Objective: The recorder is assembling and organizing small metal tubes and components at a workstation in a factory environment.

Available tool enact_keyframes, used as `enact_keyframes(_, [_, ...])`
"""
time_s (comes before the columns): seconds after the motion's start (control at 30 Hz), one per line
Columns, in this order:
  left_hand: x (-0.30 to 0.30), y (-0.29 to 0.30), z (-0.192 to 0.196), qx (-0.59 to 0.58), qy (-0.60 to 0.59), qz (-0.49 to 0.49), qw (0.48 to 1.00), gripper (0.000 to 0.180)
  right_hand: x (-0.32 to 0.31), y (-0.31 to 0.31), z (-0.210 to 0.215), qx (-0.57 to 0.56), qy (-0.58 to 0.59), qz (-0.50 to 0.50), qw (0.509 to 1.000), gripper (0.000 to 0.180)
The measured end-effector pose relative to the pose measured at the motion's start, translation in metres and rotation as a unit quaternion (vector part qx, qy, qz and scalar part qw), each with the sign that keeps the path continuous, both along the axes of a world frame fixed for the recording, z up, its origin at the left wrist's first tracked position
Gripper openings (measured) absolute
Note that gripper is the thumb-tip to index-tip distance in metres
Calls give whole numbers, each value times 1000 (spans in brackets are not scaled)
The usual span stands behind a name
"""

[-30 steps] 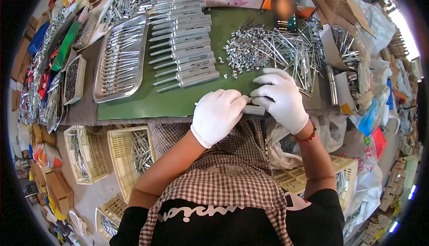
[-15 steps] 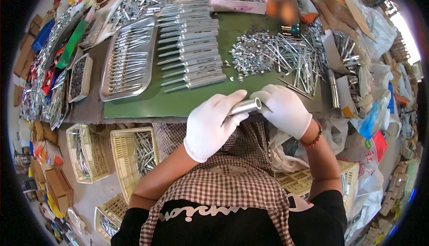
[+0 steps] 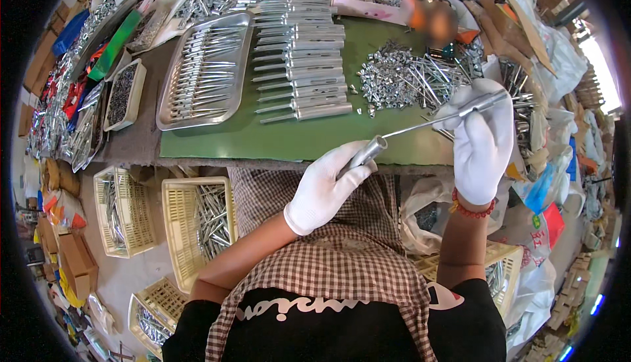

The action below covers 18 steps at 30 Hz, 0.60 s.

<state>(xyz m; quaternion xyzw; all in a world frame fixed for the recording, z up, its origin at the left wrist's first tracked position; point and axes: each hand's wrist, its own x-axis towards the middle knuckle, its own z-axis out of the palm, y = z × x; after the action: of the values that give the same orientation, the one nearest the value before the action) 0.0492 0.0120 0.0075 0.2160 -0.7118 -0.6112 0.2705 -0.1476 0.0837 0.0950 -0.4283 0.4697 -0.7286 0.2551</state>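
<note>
My left hand, in a white glove, is closed around a short shiny metal tube in front of the table's near edge. The tube's open end points up and to the right. Off to the right, my gloved right hand grips the silver cylindrical handle of a thin-shafted metal tool. Its slender shaft slants down leftward, with the tip at the mouth of the tube; whether it goes inside I cannot tell. Beyond my hands lie a row of assembled metal tools and a heap of small metal parts.
A metal tray of pointed rods sits left on the green table mat. Loose rods lie near my right hand. A pink box holds small parts at the back. Cream baskets of metal pieces stand below the table.
My right hand has moved up and right, away from beside the tube, and now shows the thin-shafted tool. My left hand still holds the tube, shifted slightly right.
</note>
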Motion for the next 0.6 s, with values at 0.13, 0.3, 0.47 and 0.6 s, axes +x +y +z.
enact_keyframes(0.13, [4, 1, -2, -16, 16, 12, 1000, 35, 5, 2, -7, 36, 99, 24, 994, 36])
enact_keyframes(0.3, [9, 3, -5, 6, 35, -6, 999, 39, 25, 2, -24, 114, 114, 95, 982, 37])
enact_keyframes(0.47, [11, 1, -8, 43, 58, -29, 997, 35, 33, 3, -21, 124, 225, 62, 965, 29])
enact_keyframes(0.6, [15, 0, -7, 0, 67, -22, 997, 33, 34, 2, -7, 163, 378, 71, 909, 23])
